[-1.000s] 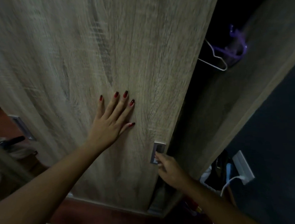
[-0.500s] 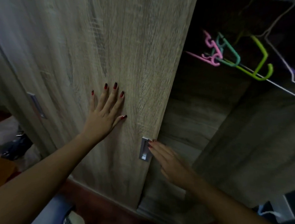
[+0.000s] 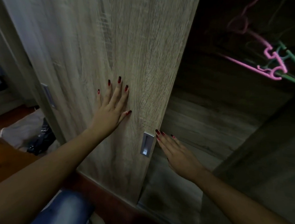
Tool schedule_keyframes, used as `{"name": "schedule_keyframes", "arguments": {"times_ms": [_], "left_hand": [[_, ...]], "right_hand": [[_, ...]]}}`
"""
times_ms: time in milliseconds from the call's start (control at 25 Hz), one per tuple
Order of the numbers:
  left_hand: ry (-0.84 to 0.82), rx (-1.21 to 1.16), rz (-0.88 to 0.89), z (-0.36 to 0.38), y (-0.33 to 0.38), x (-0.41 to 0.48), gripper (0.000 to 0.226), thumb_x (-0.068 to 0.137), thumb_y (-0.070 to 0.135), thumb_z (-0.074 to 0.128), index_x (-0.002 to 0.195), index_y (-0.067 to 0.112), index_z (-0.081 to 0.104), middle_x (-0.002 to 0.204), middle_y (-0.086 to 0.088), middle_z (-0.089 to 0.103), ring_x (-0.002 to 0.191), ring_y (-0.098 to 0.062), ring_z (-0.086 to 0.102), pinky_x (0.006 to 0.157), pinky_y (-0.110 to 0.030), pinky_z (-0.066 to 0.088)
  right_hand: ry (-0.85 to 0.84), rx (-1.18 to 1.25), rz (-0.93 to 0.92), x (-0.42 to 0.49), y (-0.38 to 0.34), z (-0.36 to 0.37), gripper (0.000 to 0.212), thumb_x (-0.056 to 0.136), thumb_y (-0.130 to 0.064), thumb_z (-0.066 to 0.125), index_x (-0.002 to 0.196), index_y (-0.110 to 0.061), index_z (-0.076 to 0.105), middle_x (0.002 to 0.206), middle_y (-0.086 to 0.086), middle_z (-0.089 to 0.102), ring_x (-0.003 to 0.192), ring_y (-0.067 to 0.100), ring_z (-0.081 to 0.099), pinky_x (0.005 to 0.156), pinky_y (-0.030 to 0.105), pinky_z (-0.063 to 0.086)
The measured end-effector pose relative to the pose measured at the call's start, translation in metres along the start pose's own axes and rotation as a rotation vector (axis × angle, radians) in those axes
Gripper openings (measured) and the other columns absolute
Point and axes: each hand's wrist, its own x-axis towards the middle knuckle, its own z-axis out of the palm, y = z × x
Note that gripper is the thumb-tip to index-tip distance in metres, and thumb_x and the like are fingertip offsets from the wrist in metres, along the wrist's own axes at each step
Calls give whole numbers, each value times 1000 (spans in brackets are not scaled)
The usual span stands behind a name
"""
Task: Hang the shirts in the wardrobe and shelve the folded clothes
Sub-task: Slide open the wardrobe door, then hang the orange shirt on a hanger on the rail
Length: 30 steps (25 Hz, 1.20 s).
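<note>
A light wood sliding wardrobe door fills the middle of the view. My left hand lies flat against its face, fingers spread. My right hand is flat and open at the door's right edge, fingertips beside the recessed metal handle. To the right the wardrobe interior stands open and dark, with bare wooden panels. Pink hangers and green hangers hang empty at the upper right. No shirts or folded clothes show inside.
A second door with a metal handle sits behind at the left. Pale cloth and a dark bag lie on the floor at the left. My jeans-clad knee is at the bottom, above a red-brown floor.
The door has slid to the left, exposing more of the wardrobe interior and the coloured hangers. My right hand has come off the handle and now rests at the door's edge.
</note>
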Motion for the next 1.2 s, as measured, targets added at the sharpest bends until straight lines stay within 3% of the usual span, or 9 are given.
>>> {"name": "schedule_keyframes", "arguments": {"times_ms": [520,880,1080,1200], "left_hand": [[-148,-5,-178,-14,-35,-2,74,95,56,24,150,23,-12,158,-5,-20,147,-30,-2,111,-69,12],[-224,18,-340,-27,-28,-6,75,95,51,31,149,28,-17,158,1,-23,148,-26,-6,112,-67,9],[-262,-53,-508,-30,0,-45,69,97,47,33,151,26,-6,161,2,-13,148,-23,-5,115,-62,10],[-313,-110,-606,-35,-1,-84,69,97,48,32,151,25,-3,161,2,-10,148,-21,-5,117,-58,10]], "right_hand": [[10,10,-122,56,-11,-6,92,68,-11,66,147,-4,21,157,13,16,142,25,30,111,47,34],[-24,31,-210,66,-8,-13,90,74,-12,64,149,-4,15,159,13,10,145,25,18,116,43,16],[83,167,-184,62,-20,-10,81,72,-23,70,142,-2,36,151,15,35,136,25,41,102,39,44],[188,299,-178,64,-39,-5,65,77,-20,63,137,-5,44,142,11,49,129,22,49,98,36,47]]}}
